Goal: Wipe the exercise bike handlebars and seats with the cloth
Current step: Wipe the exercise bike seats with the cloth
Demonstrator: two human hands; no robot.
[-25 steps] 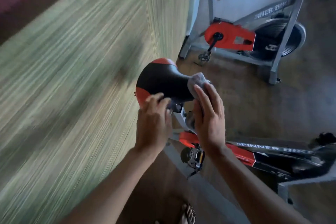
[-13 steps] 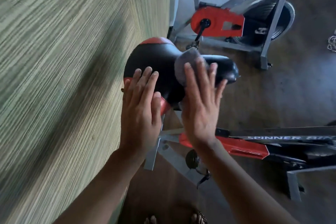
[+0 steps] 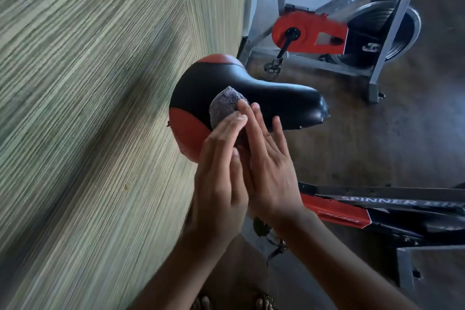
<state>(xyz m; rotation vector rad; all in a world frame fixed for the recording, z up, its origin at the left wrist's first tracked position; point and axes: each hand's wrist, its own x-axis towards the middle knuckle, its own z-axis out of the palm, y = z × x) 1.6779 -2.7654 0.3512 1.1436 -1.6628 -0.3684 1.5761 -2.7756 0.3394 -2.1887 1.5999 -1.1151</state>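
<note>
Grey cloth (image 3: 224, 106) sits on seat (image 3: 264, 98) rear, pressed under right hand (image 3: 269, 168) fingertips. Left hand (image 3: 221, 171) just beside, fingers straight, probably steadying. Neither grip closed: flat fingers spread wiping pressure.

We record two forearms (image 3: 334, 257), bare from the wrists to the frame edge. The left grip (image 3: 216, 171) and right grip (image 3: 270, 171) are likewise uncovered. At the bottom edge, the right foot (image 3: 260, 306) carries what appears to be a dark, studded sandal strap (image 3: 268, 299).
</note>
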